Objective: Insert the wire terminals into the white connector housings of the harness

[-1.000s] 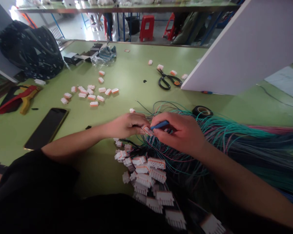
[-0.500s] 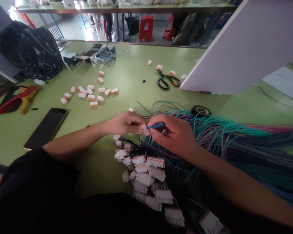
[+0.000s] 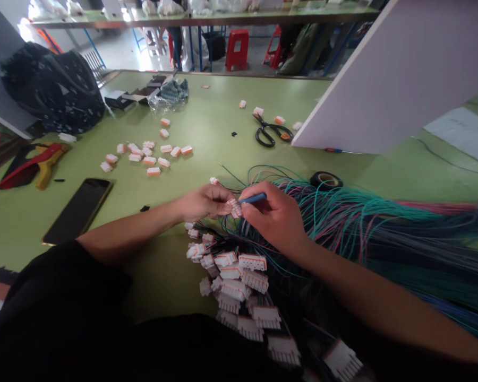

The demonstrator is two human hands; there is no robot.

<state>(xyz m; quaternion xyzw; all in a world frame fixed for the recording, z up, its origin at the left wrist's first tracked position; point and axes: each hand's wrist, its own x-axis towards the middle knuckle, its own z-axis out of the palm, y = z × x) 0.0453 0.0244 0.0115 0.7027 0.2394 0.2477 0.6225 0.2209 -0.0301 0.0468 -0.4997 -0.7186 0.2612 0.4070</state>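
Note:
Pinched between the thumb and fingers of my left hand (image 3: 205, 203) is a small white-and-orange connector housing (image 3: 235, 207). My right hand (image 3: 276, 215) is closed around a thin blue tool (image 3: 254, 198), whose kind I cannot make out; its left end is close to the connector. Whether it touches the connector is unclear. Below both hands lies a pile of white wired connectors (image 3: 233, 289). From under my right hand a thick bundle of green, pink and dark wires (image 3: 354, 204) spreads to the right.
Loose connectors (image 3: 149, 160) lie left of centre. Black-handled scissors (image 3: 271, 132), a black tape roll (image 3: 325, 181), a phone (image 3: 77, 210) and a red-and-yellow tool (image 3: 35, 163) are on the green table (image 3: 207, 127). A white panel (image 3: 382, 79) stands at right; a dark bag (image 3: 51, 87) sits far left.
The connector has turned slightly in my left fingers, so its face shows more. My right hand has shifted a little left with the blue tool. The whole view has moved slightly.

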